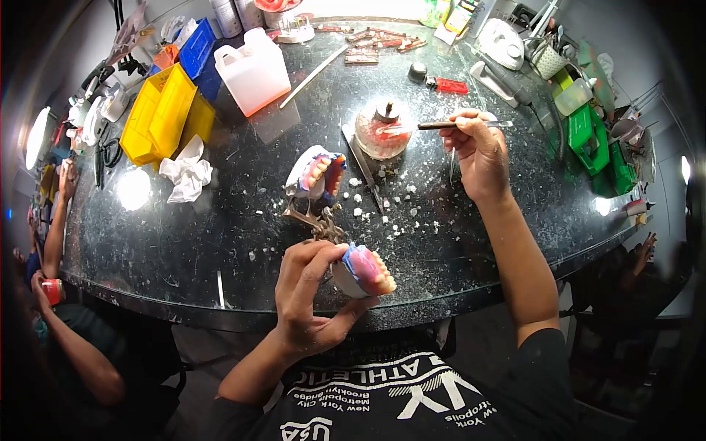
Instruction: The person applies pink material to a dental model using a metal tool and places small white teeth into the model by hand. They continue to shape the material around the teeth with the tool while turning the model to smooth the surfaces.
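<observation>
Dark and strewn with white crumbs, the counter (243,228) carries a glass jar (382,140) with red on it. The person's left hand (305,301) has its fingers grasping a toothed dental model (364,272) near the front edge, beside a metal hinge frame (323,224) and a second model (312,173). The right hand's (483,151) fingers pinch a slim tool (437,126), its tip at the jar.

On the left of the desk (243,220), a yellow bin (156,117) stands with a blue bin (197,48) on its far side and a crumpled tissue (187,173) on its near side. Right of them are a jug (254,67) and a white rod (316,75). Red strips (375,38) lie far off, mid-desk; green bins (587,138) sit right.
</observation>
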`<state>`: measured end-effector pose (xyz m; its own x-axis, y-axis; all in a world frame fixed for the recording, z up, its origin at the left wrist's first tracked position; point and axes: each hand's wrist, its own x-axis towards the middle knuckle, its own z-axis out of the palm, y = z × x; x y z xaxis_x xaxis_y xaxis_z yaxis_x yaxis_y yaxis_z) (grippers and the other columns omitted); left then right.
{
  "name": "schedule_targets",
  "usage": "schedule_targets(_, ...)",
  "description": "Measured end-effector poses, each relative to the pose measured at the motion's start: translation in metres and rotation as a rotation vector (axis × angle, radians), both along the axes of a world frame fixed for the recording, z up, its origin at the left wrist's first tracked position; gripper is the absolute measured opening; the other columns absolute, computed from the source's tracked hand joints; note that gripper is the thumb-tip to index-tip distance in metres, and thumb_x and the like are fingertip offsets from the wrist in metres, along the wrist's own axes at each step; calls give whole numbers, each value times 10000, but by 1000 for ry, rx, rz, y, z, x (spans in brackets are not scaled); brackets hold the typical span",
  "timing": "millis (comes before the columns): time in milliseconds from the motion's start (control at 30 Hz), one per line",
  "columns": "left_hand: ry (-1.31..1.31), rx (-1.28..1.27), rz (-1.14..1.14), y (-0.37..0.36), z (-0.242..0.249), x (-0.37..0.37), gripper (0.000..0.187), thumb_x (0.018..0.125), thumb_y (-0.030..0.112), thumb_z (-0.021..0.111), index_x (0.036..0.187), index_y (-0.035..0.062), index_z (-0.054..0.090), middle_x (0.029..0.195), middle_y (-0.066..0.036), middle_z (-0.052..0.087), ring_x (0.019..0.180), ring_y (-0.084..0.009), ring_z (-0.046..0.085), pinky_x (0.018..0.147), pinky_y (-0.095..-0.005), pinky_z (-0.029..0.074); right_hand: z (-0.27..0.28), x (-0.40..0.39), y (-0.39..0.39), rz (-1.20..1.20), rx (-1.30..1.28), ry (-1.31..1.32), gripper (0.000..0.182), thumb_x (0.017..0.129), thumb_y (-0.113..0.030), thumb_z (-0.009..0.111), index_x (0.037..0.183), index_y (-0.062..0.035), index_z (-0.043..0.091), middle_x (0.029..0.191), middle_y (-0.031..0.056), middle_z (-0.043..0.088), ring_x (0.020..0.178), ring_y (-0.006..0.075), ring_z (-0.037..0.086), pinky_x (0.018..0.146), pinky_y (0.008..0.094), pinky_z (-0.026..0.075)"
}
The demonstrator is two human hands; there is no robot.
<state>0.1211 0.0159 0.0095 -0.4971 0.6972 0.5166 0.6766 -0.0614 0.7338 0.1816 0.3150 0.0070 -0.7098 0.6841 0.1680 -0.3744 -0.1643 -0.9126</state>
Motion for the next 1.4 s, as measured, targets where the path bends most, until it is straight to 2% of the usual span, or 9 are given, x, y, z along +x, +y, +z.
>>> schedule_targets(67, 33, -7, -7, 1, -4, 1, 681, 583, 126, 882, 1159, -27, 551, 1098, -149, 536, 996, -246, 566, 855, -340, 474, 1, -1, 1, 5, 10, 16, 143, 846, -93, 567, 927, 24, 580, 776, 136, 659, 661, 154, 602, 659, 276, 472)
schedule_targets(167, 19, 5, 24, 5, -8, 5, 645, 599, 168, 868, 1141, -6, 566, 1032, -143, 576, 942, -300, 564, 820, -416, 467, 0, -2, 0, -9, 1, -9, 142, 848, -95, 566, 924, 24, 583, 777, 138, 660, 665, 156, 603, 661, 273, 474)
schedule_targets(367, 54, -10, 9, 6, -6, 3, 634, 613, 184, 866, 1138, 1, 561, 1030, -133, 577, 935, -297, 561, 820, -417, 468, 5, -3, -1, -17, 24, 8, 139, 855, -85, 559, 929, 29, 590, 793, 143, 664, 673, 156, 601, 679, 269, 479)
schedule_targets(500, 67, -18, 3, 5, -4, 3, 633, 615, 184, 865, 1138, -1, 560, 1029, -131, 575, 935, -299, 559, 817, -414, 473, 27, -5, -10, -115, 180, 107, 119, 873, -76, 561, 931, 21, 596, 807, 131, 660, 686, 145, 596, 678, 266, 479)
schedule_targets(600, 75, -16, 19, 5, -7, 2, 635, 615, 184, 865, 1141, -1, 559, 1033, -131, 572, 937, -301, 557, 815, -411, 476, 37, -6, -19, -230, 378, 38, 109, 874, -63, 567, 931, 24, 599, 802, 117, 657, 689, 125, 592, 673, 252, 472)
schedule_targets(733, 83, -21, 33, 5, -8, 3, 643, 612, 185, 867, 1145, 0, 559, 1042, -135, 568, 944, -304, 556, 816, -409, 476, 37, -5, -21, -262, 417, 32, 102, 875, -57, 569, 923, 26, 604, 802, 110, 659, 686, 114, 592, 660, 235, 468)
schedule_targets(833, 111, -26, 27, 5, -7, 3, 643, 614, 190, 865, 1148, -1, 560, 1040, -135, 568, 943, -300, 557, 824, -413, 474, 43, -3, -32, -233, 423, 2, 102, 877, -53, 564, 917, 31, 604, 800, 111, 658, 692, 115, 595, 659, 240, 473)
schedule_targets(1033, 120, -23, 14, 7, -6, 2, 625, 634, 190, 848, 1154, -8, 564, 1028, -130, 573, 919, -268, 565, 859, -437, 456, 48, 0, -71, 118, 432, 83, 107, 860, 51, 581, 967, 49, 576, 913, 115, 634, 777, 131, 644, 720, 251, 534)
schedule_targets(1400, 169, -36, 9, 6, -10, 1, 646, 628, 225, 858, 1143, -12, 549, 997, -142, 560, 907, -297, 560, 836, -437, 465, 39, -4, -76, 125, 512, 5, 129, 845, 55, 600, 974, 58, 594, 922, 113, 635, 842, 135, 649, 782, 251, 516)
